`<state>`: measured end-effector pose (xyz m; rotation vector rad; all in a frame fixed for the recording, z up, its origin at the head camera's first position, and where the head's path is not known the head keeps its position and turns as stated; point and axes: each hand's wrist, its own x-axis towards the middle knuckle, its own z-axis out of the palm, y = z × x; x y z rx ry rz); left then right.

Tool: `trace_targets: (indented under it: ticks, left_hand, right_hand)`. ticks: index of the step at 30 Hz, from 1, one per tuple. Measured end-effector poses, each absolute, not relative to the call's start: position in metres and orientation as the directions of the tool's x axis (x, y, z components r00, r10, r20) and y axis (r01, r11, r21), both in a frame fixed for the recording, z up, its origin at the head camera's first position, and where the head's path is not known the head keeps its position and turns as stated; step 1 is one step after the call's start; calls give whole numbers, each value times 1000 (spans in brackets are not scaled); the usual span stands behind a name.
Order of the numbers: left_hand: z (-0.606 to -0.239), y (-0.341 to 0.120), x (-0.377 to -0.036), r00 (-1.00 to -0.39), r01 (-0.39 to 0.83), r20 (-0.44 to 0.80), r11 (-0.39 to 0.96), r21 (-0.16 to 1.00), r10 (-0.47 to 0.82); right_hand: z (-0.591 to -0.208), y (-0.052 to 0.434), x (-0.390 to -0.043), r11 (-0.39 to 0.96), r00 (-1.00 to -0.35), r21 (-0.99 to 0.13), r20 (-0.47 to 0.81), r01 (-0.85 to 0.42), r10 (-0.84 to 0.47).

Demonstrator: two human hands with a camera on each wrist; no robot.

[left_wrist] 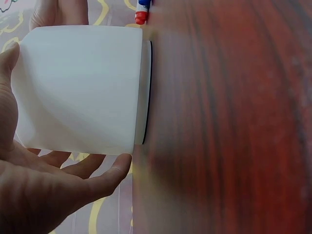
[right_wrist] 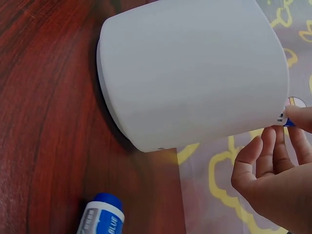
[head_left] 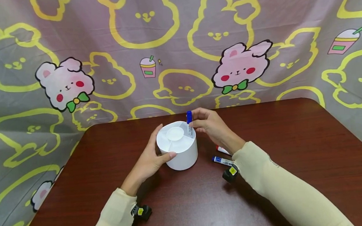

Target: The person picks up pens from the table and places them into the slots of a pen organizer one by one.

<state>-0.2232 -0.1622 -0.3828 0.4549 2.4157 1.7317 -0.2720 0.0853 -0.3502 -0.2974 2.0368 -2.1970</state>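
A white round pen holder (head_left: 182, 160) with a divided top stands on the table. My left hand (head_left: 149, 160) grips its left side, the thumb over the front rim and fingers round the side, as the left wrist view also shows of the hand (left_wrist: 53, 190). At the right rim, my right hand (head_left: 213, 127) pinches a blue-capped marker (head_left: 189, 117) between thumb and fingers. The marker is upright, cap up, its lower part inside a right-hand compartment. In the right wrist view, the holder hides most of that marker, and the right hand (right_wrist: 278, 178) is beside its rim.
Right of the holder, a second blue-capped marker (head_left: 222, 160) and a red-capped marker (head_left: 223, 149) lie on the brown table (head_left: 188, 204), partly hidden by the right wrist. Behind the table hangs a patterned curtain (head_left: 175, 39).
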Motion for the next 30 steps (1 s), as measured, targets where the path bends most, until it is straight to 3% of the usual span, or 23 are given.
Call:
trace_targets:
  ticks: [30]
  left_hand:
    - [-384, -163, -222, -943, 170, 72, 283, 944, 325]
  right_hand:
    - [-358, 72, -276, -31, -982, -1000, 11, -5, -186]
